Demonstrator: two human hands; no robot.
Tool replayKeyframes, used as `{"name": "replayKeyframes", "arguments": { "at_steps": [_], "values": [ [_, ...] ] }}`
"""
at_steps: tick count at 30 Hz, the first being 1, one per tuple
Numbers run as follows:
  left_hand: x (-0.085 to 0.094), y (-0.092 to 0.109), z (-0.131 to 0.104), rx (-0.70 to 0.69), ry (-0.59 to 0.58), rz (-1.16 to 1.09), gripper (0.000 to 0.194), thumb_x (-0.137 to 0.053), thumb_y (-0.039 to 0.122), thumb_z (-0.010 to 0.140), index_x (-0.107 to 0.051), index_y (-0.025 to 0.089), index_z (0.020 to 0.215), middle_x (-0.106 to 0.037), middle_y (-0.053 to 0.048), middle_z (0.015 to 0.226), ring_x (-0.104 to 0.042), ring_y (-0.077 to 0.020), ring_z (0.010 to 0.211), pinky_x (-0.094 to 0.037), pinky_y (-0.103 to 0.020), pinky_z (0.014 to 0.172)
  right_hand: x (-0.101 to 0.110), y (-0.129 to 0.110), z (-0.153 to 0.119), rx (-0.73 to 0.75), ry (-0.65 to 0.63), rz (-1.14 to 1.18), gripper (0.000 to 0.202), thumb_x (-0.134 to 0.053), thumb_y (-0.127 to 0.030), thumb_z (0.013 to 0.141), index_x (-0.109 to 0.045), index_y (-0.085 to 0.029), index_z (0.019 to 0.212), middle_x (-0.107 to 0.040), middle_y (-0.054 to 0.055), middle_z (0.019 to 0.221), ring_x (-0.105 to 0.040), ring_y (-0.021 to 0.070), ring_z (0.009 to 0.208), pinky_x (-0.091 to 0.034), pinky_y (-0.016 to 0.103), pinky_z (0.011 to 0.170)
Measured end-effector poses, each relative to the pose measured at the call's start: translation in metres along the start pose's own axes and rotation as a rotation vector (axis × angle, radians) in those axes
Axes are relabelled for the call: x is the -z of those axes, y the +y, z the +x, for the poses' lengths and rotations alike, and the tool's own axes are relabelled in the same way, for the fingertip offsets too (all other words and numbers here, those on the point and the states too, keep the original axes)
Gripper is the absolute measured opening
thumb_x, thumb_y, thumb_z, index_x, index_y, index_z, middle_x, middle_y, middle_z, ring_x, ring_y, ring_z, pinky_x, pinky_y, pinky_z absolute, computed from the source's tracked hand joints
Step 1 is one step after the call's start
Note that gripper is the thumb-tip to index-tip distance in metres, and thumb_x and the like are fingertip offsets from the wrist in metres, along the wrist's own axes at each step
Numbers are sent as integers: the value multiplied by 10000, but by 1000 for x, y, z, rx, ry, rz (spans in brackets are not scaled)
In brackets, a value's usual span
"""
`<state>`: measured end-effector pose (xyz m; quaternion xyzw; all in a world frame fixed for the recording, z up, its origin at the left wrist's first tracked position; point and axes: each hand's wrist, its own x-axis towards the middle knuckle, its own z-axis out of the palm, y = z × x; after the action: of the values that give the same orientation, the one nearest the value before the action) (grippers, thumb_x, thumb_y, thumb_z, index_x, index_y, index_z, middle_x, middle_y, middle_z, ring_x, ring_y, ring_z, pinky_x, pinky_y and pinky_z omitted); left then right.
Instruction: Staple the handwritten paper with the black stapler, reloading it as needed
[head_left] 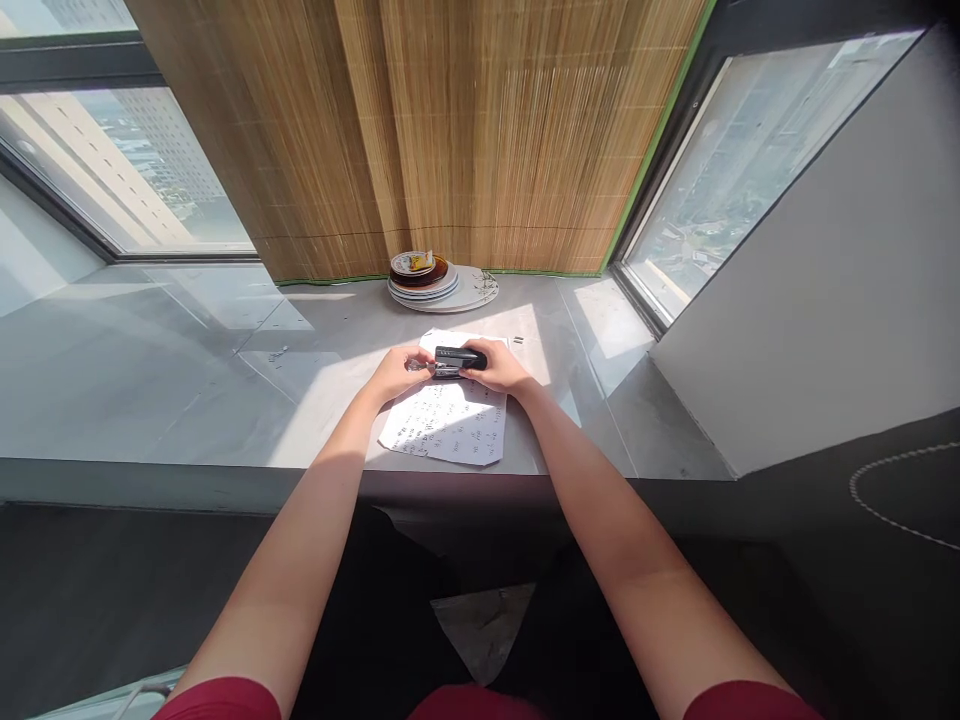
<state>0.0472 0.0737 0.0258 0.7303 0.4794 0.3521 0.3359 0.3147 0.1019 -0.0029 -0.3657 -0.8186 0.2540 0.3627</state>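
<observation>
A black stapler (451,357) is held over handwritten paper sheets (450,425) on the window sill. Its right end sits in my right hand (496,366), fingers closed round it. At the stapler's left end my left hand (401,372) is closed in a pinch. Something small and shiny shows at those fingertips, too small to name. A silvery metal part (447,371) shows along the stapler's lower side. The upper part of the paper lies partly hidden beneath both hands.
Stacked plates (424,285), with an oval plate (480,288) at the bottom, stand behind the paper against a bamboo blind (465,140). Small dark pieces (518,341) lie right of the paper, and tiny bits (277,355) lie to the left. The sill's front edge runs close to me.
</observation>
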Motion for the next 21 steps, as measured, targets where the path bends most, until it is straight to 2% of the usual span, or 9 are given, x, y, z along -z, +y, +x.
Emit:
{"name": "replayKeyframes", "arguments": {
  "at_steps": [5, 13, 21],
  "values": [
    [-1, -1, 0, -2, -1, -19, 208, -792, 353, 742, -767, 187, 866, -738, -39, 856, -582, -192, 760, -491, -343, 778, 0, 0, -1, -24, 13, 40, 302, -828, -233, 815, -797, -196, 1113, -810, 98, 1127, -727, 299, 1058, -563, 472, 993],
    [0, -1, -1, -5, 3, -55, 217, -821, 365, 750, -791, 186, 870, -750, -57, 880, -615, -206, 781, -516, -345, 763, 6, 1, -3, -124, 89, 243, 325, -901, -307, 782, -823, -229, 1087, -828, 97, 1151, -746, 305, 1077, -597, 491, 1026],
    [4, -2, -2, 39, 42, -97, 298, -861, 423, 764, -791, 186, 930, -748, -61, 871, -591, -179, 689, -500, -323, 670, 14, 0, -6, -186, 175, 385, 355, -923, -282, 693, -831, -203, 1027, -819, 108, 1131, -741, 308, 1060, -598, 513, 1026]
  ]
}}
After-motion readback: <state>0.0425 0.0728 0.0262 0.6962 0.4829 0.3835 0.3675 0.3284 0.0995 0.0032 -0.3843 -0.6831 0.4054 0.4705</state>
